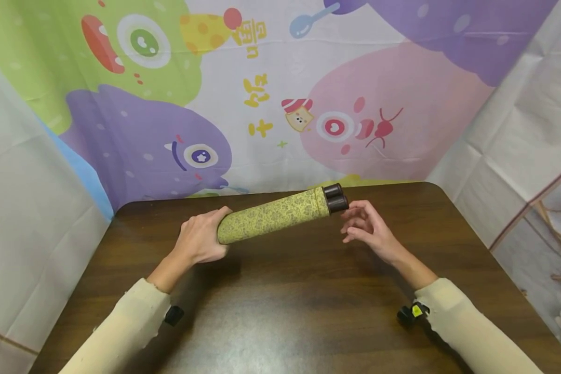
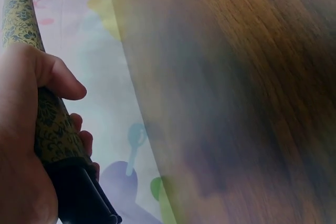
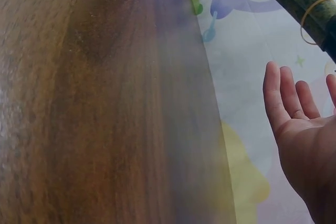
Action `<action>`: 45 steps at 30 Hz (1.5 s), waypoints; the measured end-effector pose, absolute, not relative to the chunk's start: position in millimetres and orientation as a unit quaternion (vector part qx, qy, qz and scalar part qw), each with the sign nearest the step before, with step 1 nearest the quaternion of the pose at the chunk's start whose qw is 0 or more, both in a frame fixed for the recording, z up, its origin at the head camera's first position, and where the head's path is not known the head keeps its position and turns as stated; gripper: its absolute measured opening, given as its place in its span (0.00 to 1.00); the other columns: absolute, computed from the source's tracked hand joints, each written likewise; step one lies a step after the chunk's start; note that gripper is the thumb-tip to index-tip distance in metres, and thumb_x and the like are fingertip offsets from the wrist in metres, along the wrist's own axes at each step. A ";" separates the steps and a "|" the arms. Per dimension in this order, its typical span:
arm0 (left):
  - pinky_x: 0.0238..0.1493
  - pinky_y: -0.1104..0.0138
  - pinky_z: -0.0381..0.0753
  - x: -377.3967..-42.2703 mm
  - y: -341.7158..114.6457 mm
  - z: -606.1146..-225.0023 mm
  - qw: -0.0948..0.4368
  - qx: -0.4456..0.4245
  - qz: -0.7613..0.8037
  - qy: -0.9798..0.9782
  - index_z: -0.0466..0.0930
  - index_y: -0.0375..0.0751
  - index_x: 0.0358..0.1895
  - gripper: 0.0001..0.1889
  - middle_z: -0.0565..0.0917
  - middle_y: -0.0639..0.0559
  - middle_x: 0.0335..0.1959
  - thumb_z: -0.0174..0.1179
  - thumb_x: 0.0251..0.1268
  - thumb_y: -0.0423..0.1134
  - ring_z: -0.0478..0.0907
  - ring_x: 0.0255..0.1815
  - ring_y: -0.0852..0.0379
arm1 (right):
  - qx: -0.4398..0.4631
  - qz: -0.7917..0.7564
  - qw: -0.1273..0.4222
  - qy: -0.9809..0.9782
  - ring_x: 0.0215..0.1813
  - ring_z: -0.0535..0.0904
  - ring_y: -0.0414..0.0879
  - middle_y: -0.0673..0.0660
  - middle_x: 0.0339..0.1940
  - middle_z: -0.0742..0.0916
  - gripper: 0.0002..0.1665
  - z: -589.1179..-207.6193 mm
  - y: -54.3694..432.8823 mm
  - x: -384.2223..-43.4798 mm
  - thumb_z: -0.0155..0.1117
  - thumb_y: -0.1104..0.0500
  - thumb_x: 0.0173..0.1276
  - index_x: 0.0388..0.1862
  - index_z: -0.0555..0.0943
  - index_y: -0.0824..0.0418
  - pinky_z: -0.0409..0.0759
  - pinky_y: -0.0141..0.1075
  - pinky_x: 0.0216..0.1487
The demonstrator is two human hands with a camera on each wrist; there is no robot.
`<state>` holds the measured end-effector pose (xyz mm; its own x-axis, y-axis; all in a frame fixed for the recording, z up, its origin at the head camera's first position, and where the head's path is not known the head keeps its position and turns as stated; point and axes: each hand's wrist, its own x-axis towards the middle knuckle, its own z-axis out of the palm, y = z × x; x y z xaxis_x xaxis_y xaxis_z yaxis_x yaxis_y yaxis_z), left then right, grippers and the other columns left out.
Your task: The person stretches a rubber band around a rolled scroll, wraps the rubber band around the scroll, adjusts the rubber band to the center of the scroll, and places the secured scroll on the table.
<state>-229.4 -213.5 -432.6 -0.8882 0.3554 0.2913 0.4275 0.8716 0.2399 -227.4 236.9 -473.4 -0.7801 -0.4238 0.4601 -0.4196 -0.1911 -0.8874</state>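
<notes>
My left hand [image 1: 198, 236] grips a rolled scroll [image 1: 273, 215] near its left end, holding it raised and slanting up to the right over the table. The scroll is covered in yellow-green patterned cloth, and two dark roller knobs [image 1: 337, 202] stick out at its right end. In the left wrist view, fingers and thumb wrap the patterned cloth [image 2: 50, 124], with a black end [image 2: 79, 192] below them. A thin cord [image 3: 303, 24] loops round the scroll in the right wrist view. Beside the knobs, my right hand [image 1: 371, 231] holds nothing, its fingers loosely spread.
The dark brown wooden table [image 1: 280, 301] spans the space below both arms. Behind it hangs a cloth backdrop [image 1: 271, 161] with cartoon monsters. Pale sheets hang on the left [image 1: 23, 156] and right [image 1: 505, 135]. Small black devices sit at both wrists.
</notes>
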 end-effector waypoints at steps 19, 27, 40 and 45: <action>0.30 0.53 0.79 -228.7 -216.0 -430.5 0.044 -0.194 -0.183 -0.963 0.84 0.52 0.63 0.36 0.92 0.44 0.41 0.72 0.39 0.43 0.85 0.36 0.47 | -0.337 -0.691 0.007 0.640 0.51 0.89 0.43 0.46 0.61 0.86 0.34 -475.5 233.3 -227.4 0.56 0.76 0.80 0.77 0.74 0.51 0.95 0.37 0.48; 0.28 0.54 0.78 -228.4 -216.8 -430.5 0.040 -0.205 -0.179 -0.961 0.83 0.53 0.61 0.35 0.91 0.46 0.39 0.73 0.39 0.43 0.85 0.35 0.48 | -0.350 -0.678 -0.009 0.646 0.50 0.90 0.40 0.44 0.61 0.88 0.36 -477.4 232.1 -227.6 0.57 0.78 0.78 0.79 0.76 0.52 0.94 0.34 0.48; 0.28 0.53 0.79 -227.4 -212.4 -430.6 0.042 -0.210 -0.170 -0.962 0.83 0.53 0.62 0.36 0.92 0.45 0.40 0.73 0.38 0.43 0.87 0.35 0.46 | -0.355 -0.610 -0.031 0.708 0.60 0.89 0.40 0.35 0.69 0.87 0.27 -475.5 226.5 -225.4 0.45 0.74 0.82 0.76 0.72 0.79 0.92 0.35 0.53; 0.29 0.53 0.79 -226.8 -210.4 -428.5 0.044 -0.213 -0.167 -0.962 0.83 0.54 0.62 0.36 0.92 0.46 0.40 0.73 0.38 0.43 0.86 0.35 0.47 | -0.369 -0.590 -0.046 0.717 0.64 0.87 0.37 0.33 0.70 0.85 0.31 -476.4 225.0 -225.7 0.47 0.74 0.80 0.76 0.80 0.62 0.89 0.33 0.58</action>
<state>-226.8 -210.4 -428.5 -0.9054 0.3952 0.1553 0.4245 0.8534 0.3026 -225.7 225.0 -476.4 -0.7242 -0.4743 0.5005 -0.5821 0.0312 -0.8125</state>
